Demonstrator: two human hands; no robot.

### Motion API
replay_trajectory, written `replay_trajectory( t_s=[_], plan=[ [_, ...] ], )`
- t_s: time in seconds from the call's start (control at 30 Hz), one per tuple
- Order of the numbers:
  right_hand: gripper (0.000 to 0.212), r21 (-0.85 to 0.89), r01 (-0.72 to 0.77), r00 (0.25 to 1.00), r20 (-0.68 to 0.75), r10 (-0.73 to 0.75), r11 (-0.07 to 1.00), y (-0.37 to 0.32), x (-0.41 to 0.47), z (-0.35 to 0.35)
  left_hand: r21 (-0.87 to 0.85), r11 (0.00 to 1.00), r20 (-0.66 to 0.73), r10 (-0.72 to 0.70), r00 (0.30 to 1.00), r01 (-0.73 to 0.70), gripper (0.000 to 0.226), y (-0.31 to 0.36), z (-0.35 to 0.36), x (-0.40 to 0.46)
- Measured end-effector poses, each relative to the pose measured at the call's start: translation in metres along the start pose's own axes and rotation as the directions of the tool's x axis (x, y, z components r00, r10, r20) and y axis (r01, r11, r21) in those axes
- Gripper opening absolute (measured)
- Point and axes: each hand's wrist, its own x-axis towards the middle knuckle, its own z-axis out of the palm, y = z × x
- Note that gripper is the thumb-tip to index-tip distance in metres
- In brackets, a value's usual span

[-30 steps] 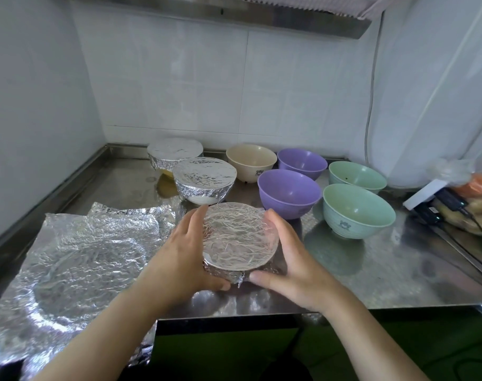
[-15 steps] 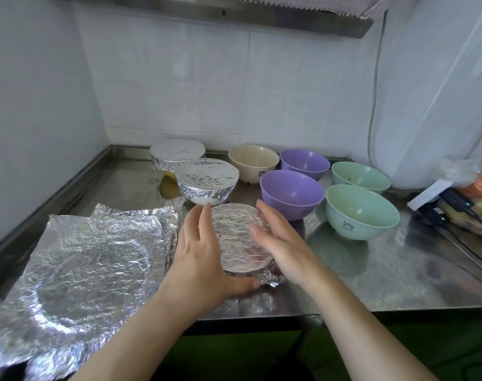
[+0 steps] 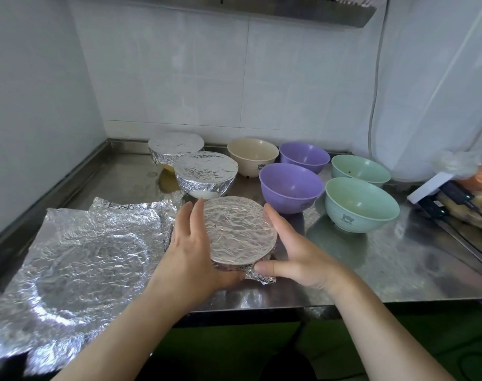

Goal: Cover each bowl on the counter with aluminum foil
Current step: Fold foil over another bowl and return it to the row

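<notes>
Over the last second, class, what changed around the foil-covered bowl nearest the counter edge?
The right hand lifted over the front foil-covered bowl, then returned to its side; the left hand shifted its fingers on the other side. Both now press the foil. The other bowls and loose foil sheets stayed.

The left hand cups the left side of the foil-covered bowl, fingers straight along its rim, thumb under its near edge. The right hand cups its right side, fingers extended, thumb pressing the foil at the near edge.
</notes>
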Motion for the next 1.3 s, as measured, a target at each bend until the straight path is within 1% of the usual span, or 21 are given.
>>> replay_trajectory(
  t_s=[0.07,0.17,0.27,0.4,0.63,0.8,0.93,1.03,1.1,1.17,1.23,1.3],
  plan=[
    [0.126,-0.023,-0.020,1.000,0.018,0.020,1.000,0.000,-0.001,-0.006,0.049,0.999,0.009,-0.011,1.000,0.011,0.154,0.003,0.000,0.000],
    [0.122,-0.095,-0.037,0.999,-0.014,0.036,0.995,0.001,0.000,-0.010,0.094,0.995,0.016,-0.027,1.000,0.025,0.155,0.008,-0.001,0.002],
    [0.128,-0.155,-0.042,0.998,-0.060,0.033,0.987,-0.002,0.003,-0.003,0.129,0.991,0.002,-0.026,1.000,0.026,0.157,0.012,-0.001,0.003],
    [0.137,-0.204,-0.013,0.991,-0.132,-0.014,0.979,-0.007,0.005,0.006,0.184,0.983,-0.022,0.004,1.000,0.000,0.156,0.013,0.002,-0.001],
    [0.151,-0.307,-0.014,0.975,-0.214,-0.055,0.952,-0.011,0.006,0.018,0.181,0.983,-0.063,0.011,0.998,0.001,0.154,0.010,0.006,-0.003],
    [0.152,-0.328,-0.032,0.959,-0.277,-0.064,0.944,-0.010,0.007,0.025,0.189,0.981,0.015,0.035,0.999,-0.037,0.161,0.006,0.003,0.000],
    [0.150,-0.307,-0.029,0.944,-0.320,-0.075,0.951,-0.009,0.007,0.031,0.131,0.990,0.079,0.050,0.996,-0.060,0.165,0.006,-0.005,-0.002],
    [0.147,-0.311,-0.046,0.940,-0.335,-0.065,0.949,-0.007,0.006,0.034,0.066,0.996,0.023,0.055,0.998,-0.056,0.159,0.005,-0.001,-0.003],
    [0.149,-0.331,-0.049,0.947,-0.316,-0.062,0.942,-0.006,0.006,0.033,0.041,0.998,-0.041,0.046,0.998,-0.044,0.154,0.006,0.004,-0.003],
    [0.154,-0.338,-0.050,0.970,-0.240,-0.035,0.940,-0.009,0.002,0.025,0.042,0.998,-0.078,0.055,0.995,-0.051,0.151,0.006,0.007,-0.003],
    [0.154,-0.331,-0.057,0.988,-0.156,0.004,0.942,-0.012,-0.001,0.014,0.069,0.995,-0.079,0.072,0.994,-0.066,0.149,0.004,0.007,-0.002],
    [0.153,-0.306,-0.063,0.992,-0.121,0.026,0.950,-0.016,-0.002,0.004,0.100,0.992,-0.067,0.086,0.994,-0.079,0.150,0.002,0.006,-0.001]
  ],
)
